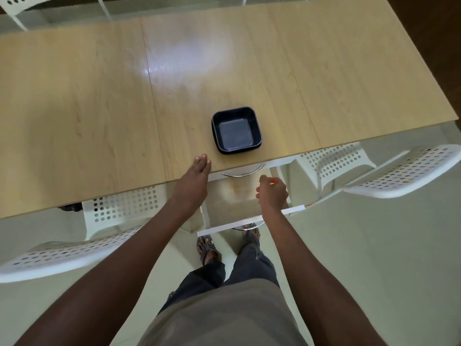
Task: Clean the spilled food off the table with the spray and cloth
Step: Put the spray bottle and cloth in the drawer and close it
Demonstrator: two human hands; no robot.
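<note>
The light wooden table [99,108] fills the upper view. A black square dish [235,131] stands near its front edge and looks empty. My left hand [195,176] rests flat on the table edge, fingers straight, just left of the dish. My right hand [273,193] hovers over an open white drawer [249,222] under the table, its fingers curled, with nothing plainly seen in them. The drawer's inside shows a brownish stain. No spray bottle, cloth or spilled food is visible.
White perforated chairs stand at the front left [62,253] and front right [404,171], close to the open drawer. Another chair [37,3] is behind the table. A shut drawer with a metal handle [243,171] sits above the open one. My sandalled feet [208,248] are below it.
</note>
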